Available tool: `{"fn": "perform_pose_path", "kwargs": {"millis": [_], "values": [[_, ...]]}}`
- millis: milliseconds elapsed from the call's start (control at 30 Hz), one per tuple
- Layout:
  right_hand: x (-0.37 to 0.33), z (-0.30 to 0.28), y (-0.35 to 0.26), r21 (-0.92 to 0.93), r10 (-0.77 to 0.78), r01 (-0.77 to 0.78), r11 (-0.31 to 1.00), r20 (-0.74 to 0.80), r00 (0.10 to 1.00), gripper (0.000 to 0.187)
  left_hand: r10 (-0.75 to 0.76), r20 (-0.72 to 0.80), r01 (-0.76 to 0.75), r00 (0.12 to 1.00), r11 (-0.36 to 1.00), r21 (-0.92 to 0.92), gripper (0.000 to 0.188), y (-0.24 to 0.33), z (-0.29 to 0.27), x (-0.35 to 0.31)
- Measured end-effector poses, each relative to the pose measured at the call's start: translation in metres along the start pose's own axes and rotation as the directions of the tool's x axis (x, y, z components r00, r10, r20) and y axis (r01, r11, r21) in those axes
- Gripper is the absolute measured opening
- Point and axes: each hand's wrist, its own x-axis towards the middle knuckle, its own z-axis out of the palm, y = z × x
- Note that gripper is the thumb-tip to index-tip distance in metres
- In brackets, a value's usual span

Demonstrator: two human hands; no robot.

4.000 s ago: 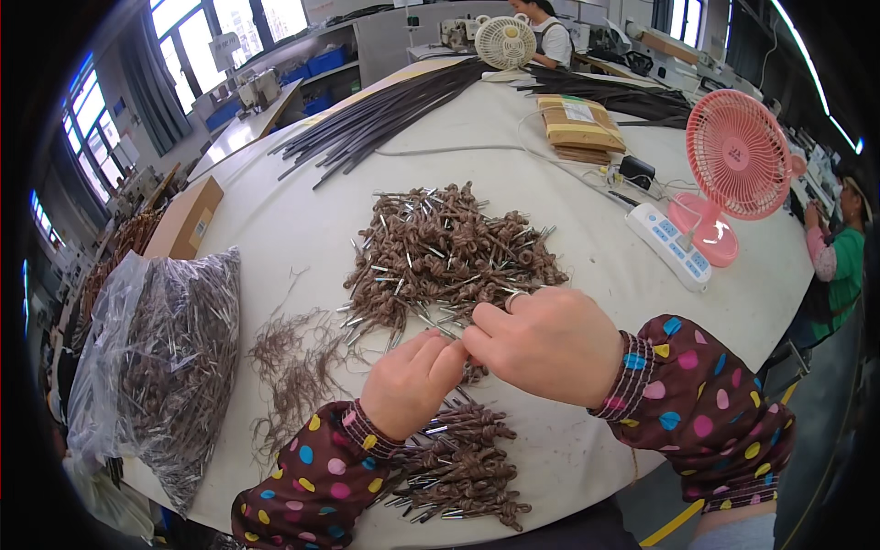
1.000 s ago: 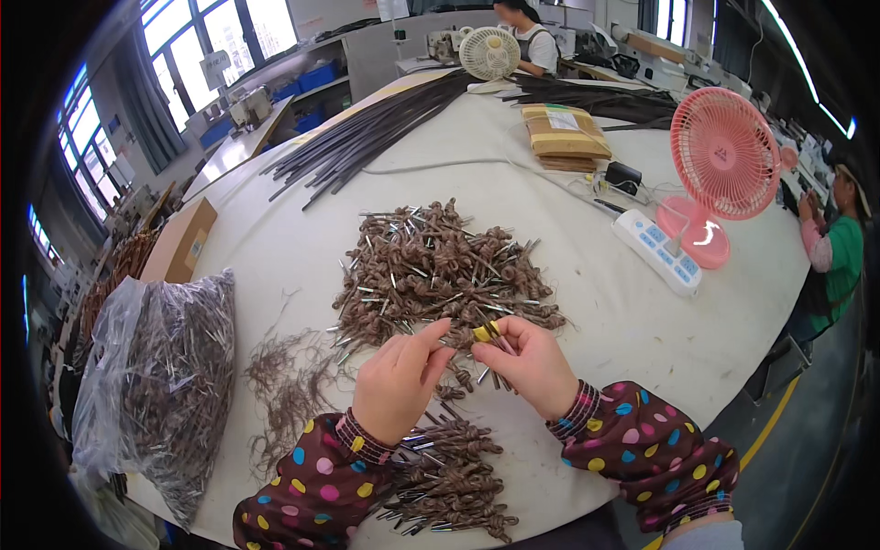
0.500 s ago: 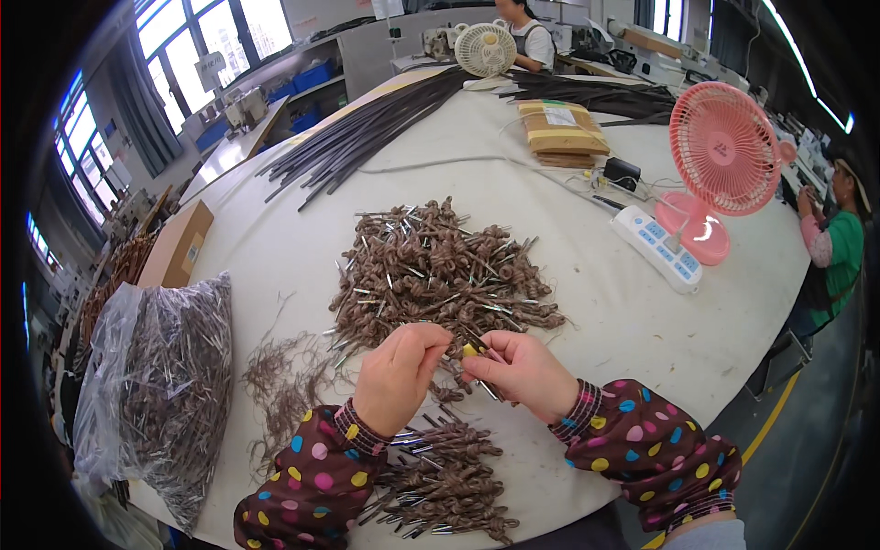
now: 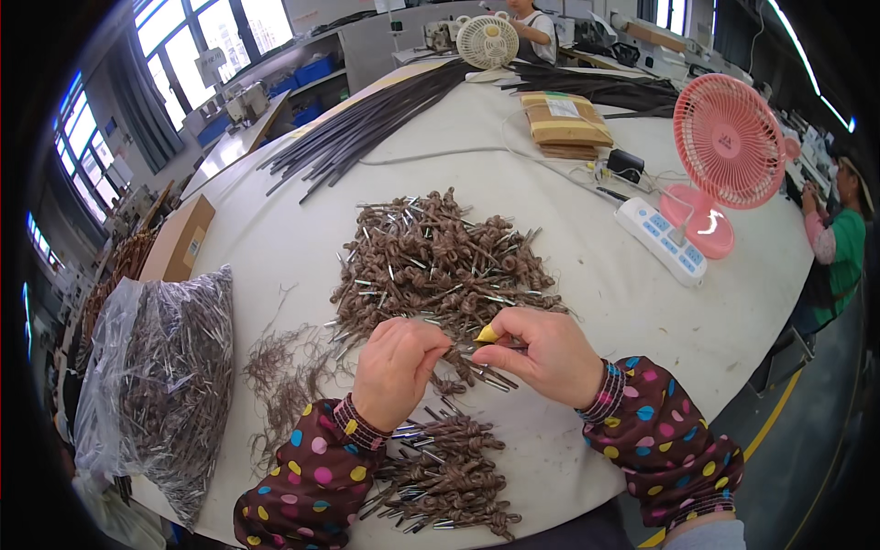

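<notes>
My left hand is closed in a pinch, with a knotted brown cord hanging at its fingertips. Beside it on the right, my right hand is closed too. A small yellow piece shows at its index fingertip, and a thin dark end points left from its grip; what it holds is mostly hidden. Just beyond both hands lies a large heap of knotted brown cords with shiny metal tips. Nearer me, below my hands, is a smaller, more lined-up pile of the same cords.
Loose brown thread scraps lie left of my hands. A clear plastic bag full of cords stands at the left, by a cardboard box. A power strip and pink fan stand right; dark strips lie far back.
My right hand has moved slightly right and up, away from my left, and its yellow piece has tilted upward. My left hand has stayed almost in place.
</notes>
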Motion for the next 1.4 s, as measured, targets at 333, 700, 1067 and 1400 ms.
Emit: {"fn": "perform_pose_path", "kwargs": {"millis": [333,700,1067,1400], "values": [[0.003,-0.001,0.003,-0.225,-0.175,0.167,0.960,-0.014,0.985,0.027,0.024,0.059,-0.028,0.998,0.998,0.062,0.019,0.000,0.002,-0.003],[0.008,-0.007,0.000,-0.299,-0.200,0.207,0.932,0.055,0.978,0.030,0.071,0.075,-0.079,0.995,0.991,0.108,0.024,-0.001,0.001,-0.003],[0.007,-0.010,-0.002,-0.360,-0.216,0.240,0.902,0.105,0.971,0.028,0.107,0.073,-0.117,0.992,0.981,0.154,0.024,0.001,0.004,-0.004],[0.008,-0.008,-0.001,-0.275,-0.221,0.244,0.930,0.112,0.969,0.025,0.089,0.016,-0.090,0.996,0.989,0.113,0.024,0.001,0.008,-0.006]]}}
